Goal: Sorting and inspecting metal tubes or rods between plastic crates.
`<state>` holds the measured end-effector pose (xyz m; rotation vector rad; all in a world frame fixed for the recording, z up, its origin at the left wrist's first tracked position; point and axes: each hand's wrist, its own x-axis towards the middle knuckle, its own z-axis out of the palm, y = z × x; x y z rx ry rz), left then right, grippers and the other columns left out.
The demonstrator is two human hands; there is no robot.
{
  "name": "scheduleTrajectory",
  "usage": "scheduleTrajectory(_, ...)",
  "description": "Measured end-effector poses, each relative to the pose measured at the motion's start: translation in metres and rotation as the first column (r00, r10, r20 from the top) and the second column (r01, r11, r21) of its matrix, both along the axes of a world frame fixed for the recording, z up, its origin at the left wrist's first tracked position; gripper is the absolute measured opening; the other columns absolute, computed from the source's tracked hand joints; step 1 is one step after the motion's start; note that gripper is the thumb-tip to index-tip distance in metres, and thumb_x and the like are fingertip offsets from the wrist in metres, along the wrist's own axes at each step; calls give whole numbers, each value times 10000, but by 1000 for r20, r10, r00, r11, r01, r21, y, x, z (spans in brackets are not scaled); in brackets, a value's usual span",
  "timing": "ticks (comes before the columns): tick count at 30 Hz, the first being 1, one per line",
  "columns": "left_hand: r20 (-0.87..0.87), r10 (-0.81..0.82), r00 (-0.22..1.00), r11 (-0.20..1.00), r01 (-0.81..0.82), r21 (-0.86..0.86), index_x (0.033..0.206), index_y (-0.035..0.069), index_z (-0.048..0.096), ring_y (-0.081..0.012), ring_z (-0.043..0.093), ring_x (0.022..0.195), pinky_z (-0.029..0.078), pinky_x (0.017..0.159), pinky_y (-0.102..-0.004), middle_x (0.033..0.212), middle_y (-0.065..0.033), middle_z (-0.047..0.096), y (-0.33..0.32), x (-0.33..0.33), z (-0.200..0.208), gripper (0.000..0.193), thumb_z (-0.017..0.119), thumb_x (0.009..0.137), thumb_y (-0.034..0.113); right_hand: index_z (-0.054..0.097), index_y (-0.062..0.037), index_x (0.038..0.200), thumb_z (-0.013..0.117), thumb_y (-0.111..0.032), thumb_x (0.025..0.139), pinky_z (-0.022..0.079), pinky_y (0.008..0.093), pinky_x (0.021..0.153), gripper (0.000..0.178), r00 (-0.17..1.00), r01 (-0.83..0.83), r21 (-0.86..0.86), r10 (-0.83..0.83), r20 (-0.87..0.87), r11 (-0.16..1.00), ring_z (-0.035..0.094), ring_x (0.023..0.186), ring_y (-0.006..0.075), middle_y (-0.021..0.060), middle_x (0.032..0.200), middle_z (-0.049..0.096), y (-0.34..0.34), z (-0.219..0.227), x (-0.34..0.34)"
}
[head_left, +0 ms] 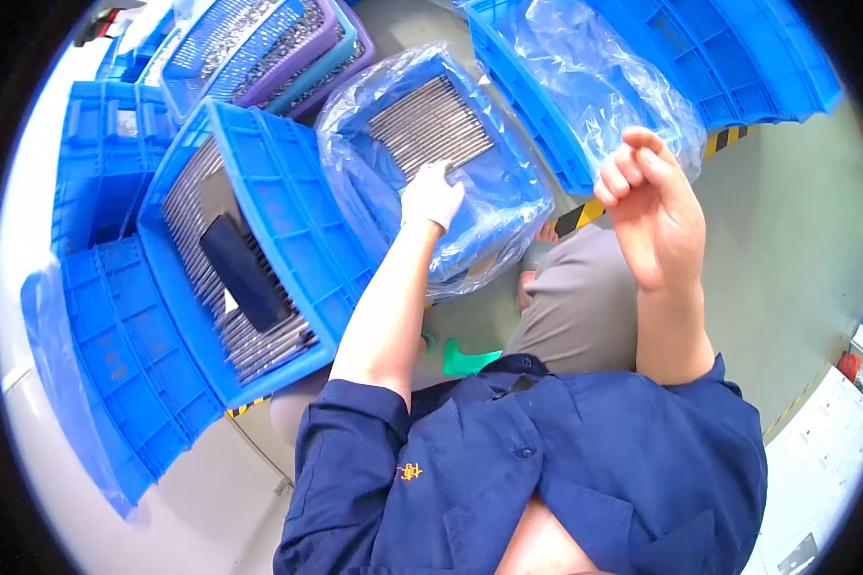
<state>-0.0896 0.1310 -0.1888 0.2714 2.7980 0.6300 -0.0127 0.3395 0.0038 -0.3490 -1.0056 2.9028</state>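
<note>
My left hand (pixel 431 197), in a white glove, reaches into a blue crate lined with clear plastic film (pixel 494 206). It touches the near edge of a layer of thin metal rods (pixel 430 125) laid side by side. Its fingertips are mostly hidden, so I cannot see whether they grip a rod. My right hand (pixel 654 216) is bare and raised to the right of that crate. Its fingers are loosely bent, and nothing shows in them.
To the left, a tilted blue crate (pixel 288 182) holds more metal rods (pixel 187 206) with a dark blue object (pixel 243 271) lying on them. Stacked plastic baskets (pixel 340 62) with small metal pieces stand behind. Another film-lined blue crate (pixel 532 105) is at the far right, beside black-yellow floor tape (pixel 585 215).
</note>
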Motion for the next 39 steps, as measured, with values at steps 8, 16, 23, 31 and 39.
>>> scheduleTrajectory(8, 34, -183, 982, 951, 186, -246, 1107, 90, 453, -282, 484, 988, 411, 800, -370, 1114, -152, 460, 8, -44, -103, 441, 517, 700, 246, 455, -64, 940, 432, -142, 829, 325, 237, 555, 138, 961, -113, -143, 145, 237, 983, 367, 627, 120, 8, 668, 346, 19, -24, -8)
scheduleTrajectory(16, -180, -229, 957, 941, 170, -291, 1115, 21, 423, -256, 423, 1014, 373, 768, -395, 1151, -132, 423, 28, -58, -163, 398, 412, 729, 119, 456, -63, 885, 435, -146, 826, 335, 246, 538, 103, 905, -119, -111, 153, 397, 987, 375, 596, 123, 9, 644, 342, 22, -38, -28)
scheduleTrajectory(23, -154, -228, 961, 928, 167, -334, 1042, 47, 448, -245, 470, 885, 397, 659, -382, 947, -87, 483, 35, -70, -167, 401, 514, 652, 116, 397, -89, 828, 446, -141, 831, 349, 240, 527, 72, 876, -210, -116, 240, 419, 971, 377, 602, 117, 6, 658, 340, 18, -40, -35)
scheduleTrajectory(31, -61, -376, 925, 882, 336, -331, 855, 98, 524, -215, 510, 796, 388, 635, -375, 816, -54, 511, 40, -53, -163, 160, 473, 708, 137, 390, -92, 806, 457, -138, 824, 356, 244, 523, 83, 876, -184, -120, 218, 431, 976, 382, 601, 120, 9, 652, 345, 15, -40, -35)
scheduleTrajectory(39, 78, -545, 835, 807, 547, -223, 794, 103, 526, -226, 568, 720, 429, 609, -365, 766, -77, 548, 34, -43, -166, 109, 429, 753, 125, 406, -85, 827, 448, -139, 826, 358, 244, 523, 69, 878, -202, -107, 229, 420, 973, 383, 598, 119, 11, 655, 346, 13, -39, -34)
